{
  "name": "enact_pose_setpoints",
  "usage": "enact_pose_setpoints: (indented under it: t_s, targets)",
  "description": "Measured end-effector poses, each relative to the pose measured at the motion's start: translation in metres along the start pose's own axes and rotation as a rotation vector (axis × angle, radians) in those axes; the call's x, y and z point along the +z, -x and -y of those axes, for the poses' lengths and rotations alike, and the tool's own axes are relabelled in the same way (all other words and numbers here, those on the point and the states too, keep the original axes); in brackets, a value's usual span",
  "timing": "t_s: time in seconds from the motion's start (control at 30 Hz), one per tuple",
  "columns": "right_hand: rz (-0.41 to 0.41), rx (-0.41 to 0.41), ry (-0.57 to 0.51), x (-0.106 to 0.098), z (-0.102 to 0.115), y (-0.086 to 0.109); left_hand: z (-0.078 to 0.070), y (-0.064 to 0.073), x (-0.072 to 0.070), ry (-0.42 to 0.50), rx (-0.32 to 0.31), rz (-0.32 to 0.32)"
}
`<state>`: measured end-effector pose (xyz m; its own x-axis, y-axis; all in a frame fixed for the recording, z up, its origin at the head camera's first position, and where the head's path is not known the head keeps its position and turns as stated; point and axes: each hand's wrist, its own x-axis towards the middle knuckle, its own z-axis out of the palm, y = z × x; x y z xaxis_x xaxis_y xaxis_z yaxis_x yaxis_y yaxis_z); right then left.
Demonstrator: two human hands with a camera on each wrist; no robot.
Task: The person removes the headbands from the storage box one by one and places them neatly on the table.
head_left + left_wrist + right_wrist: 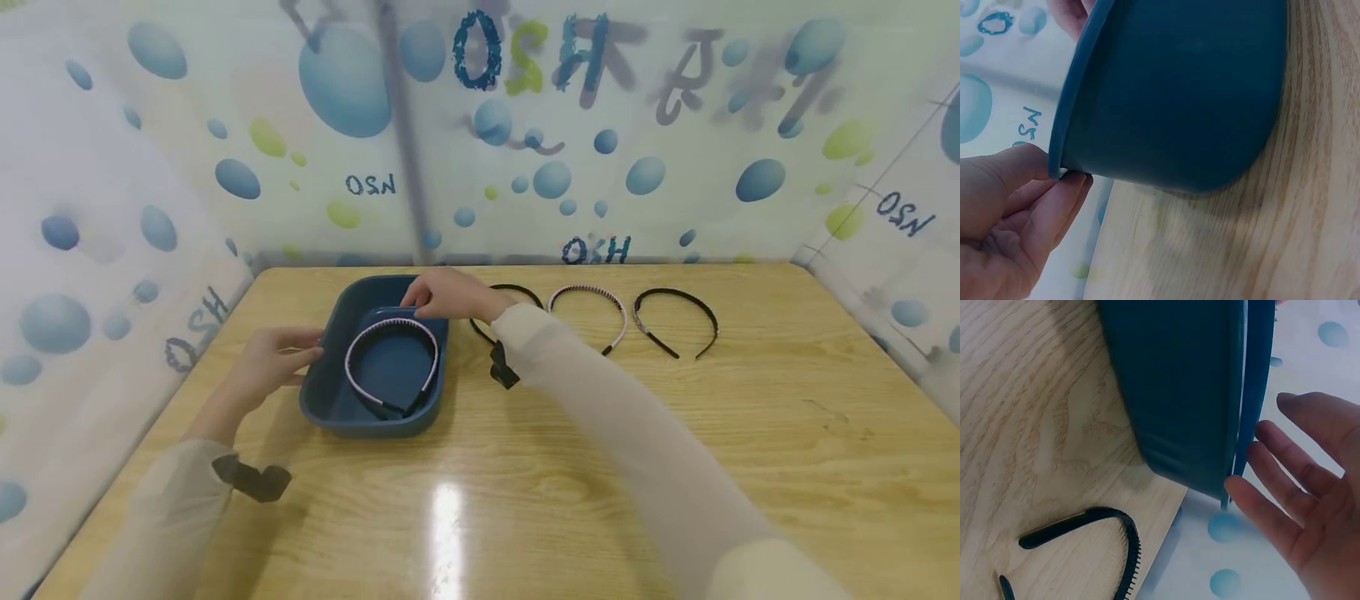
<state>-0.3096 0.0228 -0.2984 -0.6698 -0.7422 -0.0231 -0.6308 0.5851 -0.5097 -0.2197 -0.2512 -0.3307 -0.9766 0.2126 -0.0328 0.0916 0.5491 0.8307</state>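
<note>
Clearly visible from where an onlooker stands, the left hand [270,367] is clamped on the rim of a blue bin [375,430], its thumb and fingers pinching the edge at the bin's left side. The right hand [453,293] has its fingers apart and only lightly bent, the fingertips at the rim of the far right corner; at least one seems to touch it, though the contact of the others cannot be told. The bin stands upright on the bench [570,517], toward its left part, between the two hands. Within it lies a pale headband [393,322] with dark ends, its arc toward the back and its tips close together near the front wall. Just to the right of the bin, a black headband [517,288] lies on the bench, partly hidden behind the right wrist. Next in the row comes a lilac headband [588,288] with a dark tip, and beyond it a dark headband [678,292], its separated ends facing the front. Both pale sleeves [615,408] carry a small dark device [251,479] at the wrist. Behind the bench hangs a white backdrop [510,225] printed with blue and green drops and lettering.
</note>
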Motion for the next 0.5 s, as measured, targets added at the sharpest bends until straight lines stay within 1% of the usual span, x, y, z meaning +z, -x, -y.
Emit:
enact_pose_setpoints:
  t_s: [0.13,0.27,0.3,0.33,0.5]
  targets:
    - [0.012,0.001,0.019,0.002,0.006,-0.005,0.002,0.002,-0.001,0.002,-0.004,-0.010]
    - [0.022,-0.012,-0.009,0.004,0.007,-0.009,0.005,0.000,-0.001,0.013,-0.004,-0.011]
    - [0.018,-0.031,-0.024,0.007,0.002,-0.013,0.005,-0.001,-0.001,0.015,-0.005,-0.010]
    - [0.024,-0.034,-0.029,0.007,0.003,-0.014,0.005,-0.001,-0.001,0.016,-0.007,-0.009]
    - [0.048,-0.006,-0.040,0.011,0.006,-0.019,0.006,-0.002,-0.001,0.016,-0.016,-0.006]
